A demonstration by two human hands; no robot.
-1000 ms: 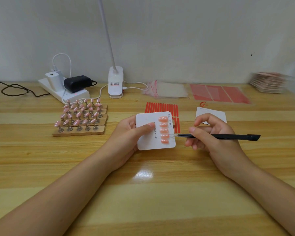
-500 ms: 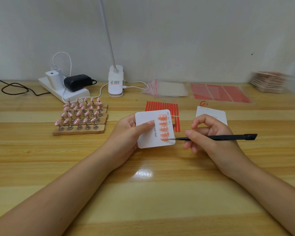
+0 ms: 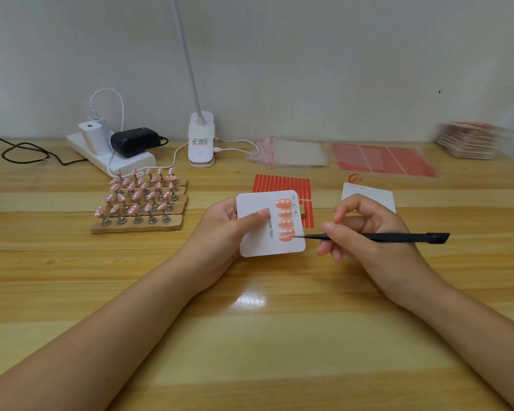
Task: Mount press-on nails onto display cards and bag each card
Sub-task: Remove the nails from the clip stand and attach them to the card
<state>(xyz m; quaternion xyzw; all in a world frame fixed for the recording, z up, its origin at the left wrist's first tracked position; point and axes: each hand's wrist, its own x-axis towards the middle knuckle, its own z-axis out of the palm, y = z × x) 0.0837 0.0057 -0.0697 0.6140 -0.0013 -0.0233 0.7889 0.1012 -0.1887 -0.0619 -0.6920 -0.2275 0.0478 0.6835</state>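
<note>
My left hand [image 3: 223, 232] grips a white display card [image 3: 258, 241] just above the wooden table, thumb lying on its printed face. Several orange-pink press-on nails [image 3: 285, 219] run in a column down the card's right side. My right hand [image 3: 365, 232] pinches black tweezers [image 3: 377, 237], held level, and their tip touches the lowest nail on the card. A second white card [image 3: 371, 195] lies flat behind my right hand. Wooden strips [image 3: 137, 225] to the left carry several pink nails [image 3: 140, 194] on small metal stands.
A sheet of red adhesive strips [image 3: 279, 183] lies behind the held card. Clear bags [image 3: 291, 152] and red sheets [image 3: 380, 158] sit at the back, a stack of finished cards [image 3: 469, 140] far right. A power strip [image 3: 113, 157] and lamp base [image 3: 201, 140] stand back left.
The tweezers' tip has slid from the card's right edge down to the lowest nail. My left hand has tilted the card slightly. Both hands stay in much the same place.
</note>
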